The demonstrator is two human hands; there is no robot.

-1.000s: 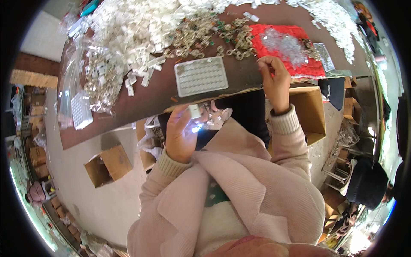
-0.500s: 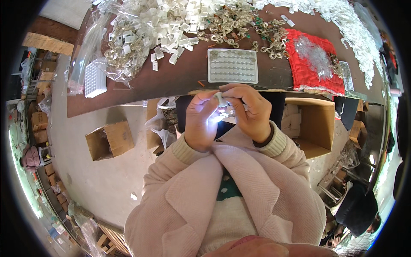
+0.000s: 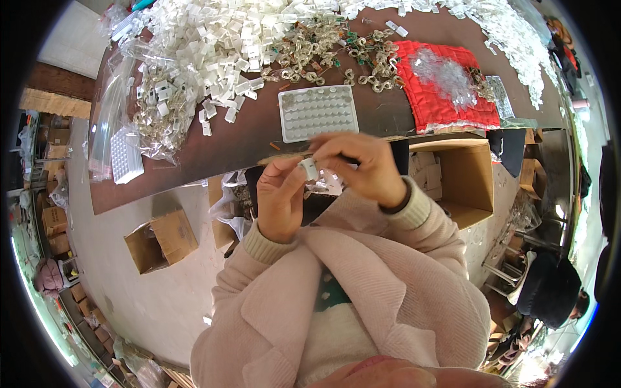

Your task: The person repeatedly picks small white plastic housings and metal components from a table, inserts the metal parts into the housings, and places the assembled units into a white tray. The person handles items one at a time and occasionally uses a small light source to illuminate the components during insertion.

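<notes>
Between the thumb and fingers of my left hand (image 3: pixel 279 199) is a small white plastic casing (image 3: pixel 310 169), held just off the table's front edge. My right hand (image 3: pixel 370 169) is at its right side, palm down with bent fingers. Motion smears these fingers, so whether they grip anything is unclear. Beyond my hands, a pale tray (image 3: pixel 318 115) with rows of round hollows lies on the brown table (image 3: pixel 213 158). Behind it spreads a tangle of small wired parts with clear rings (image 3: pixel 310 48), next to a large heap of white plastic casings (image 3: pixel 220 39).
A red cloth (image 3: pixel 420 110) bearing clear plastic bits lies to the right. On the left are a clear bag of parts (image 3: pixel 158 116) and white dimpled trays (image 3: pixel 126 157). Open cardboard boxes (image 3: pixel 475 181) stand below the table edge. Someone in dark clothes (image 3: pixel 550 288) is far right.
The bright light between my hands no longer shows. My right hand has turned palm down and shifted slightly away from the casing, while my left keeps hold. The table appears shifted leftward in view.
</notes>
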